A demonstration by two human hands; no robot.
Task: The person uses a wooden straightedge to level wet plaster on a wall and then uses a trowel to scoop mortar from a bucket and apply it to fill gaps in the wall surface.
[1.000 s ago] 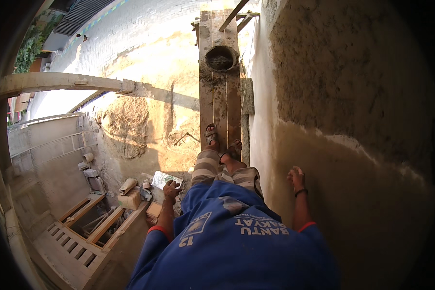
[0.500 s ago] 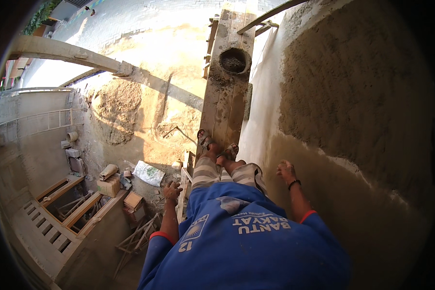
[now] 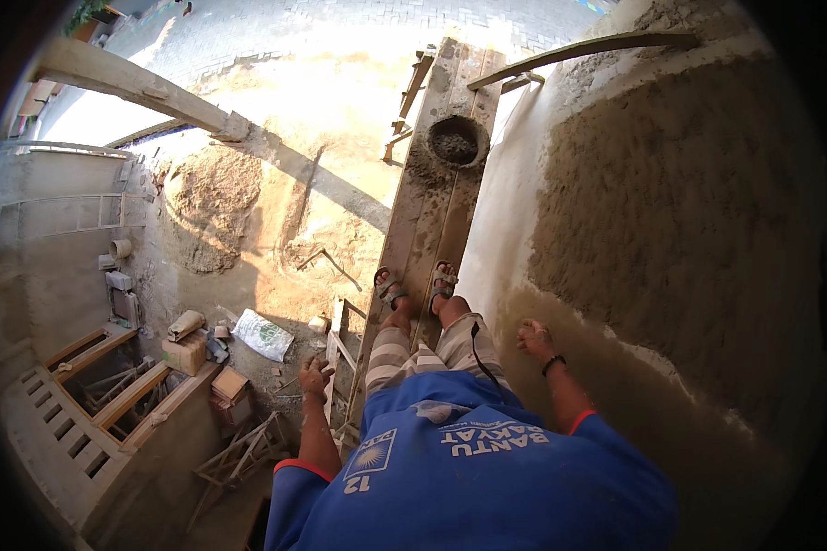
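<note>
I stand in sandals on a narrow wooden plank scaffold (image 3: pixel 396 241) high above the ground. A dark round container (image 3: pixel 456 142) with wet grey mortar sits on the planks beyond my feet, amid grey splatters. My left hand (image 3: pixel 314 375) hangs beside my shorts over the drop, empty, fingers loosely bent and apart. My right hand (image 3: pixel 531 338), also empty with loosely bent fingers, is near the plastered wall (image 3: pixel 662 230), which is part rough and dark, part smooth; whether it touches the wall is hard to tell.
A curved-looking bar (image 3: pixel 583 52) crosses the plank's far end. A concrete beam (image 3: pixel 138 87) spans the left. Below lie a dirt mound (image 3: pixel 211 207), a white sack (image 3: pixel 263 334), wooden frames (image 3: pixel 239 459), several blocks and an opening with timbers (image 3: pixel 138 404). A paved road (image 3: pixel 294 28) runs beyond.
My feet have shifted and now stand more side by side on the plank. Both hands have moved slightly. The view has turned, with the planks and container appearing farther right and lower.
</note>
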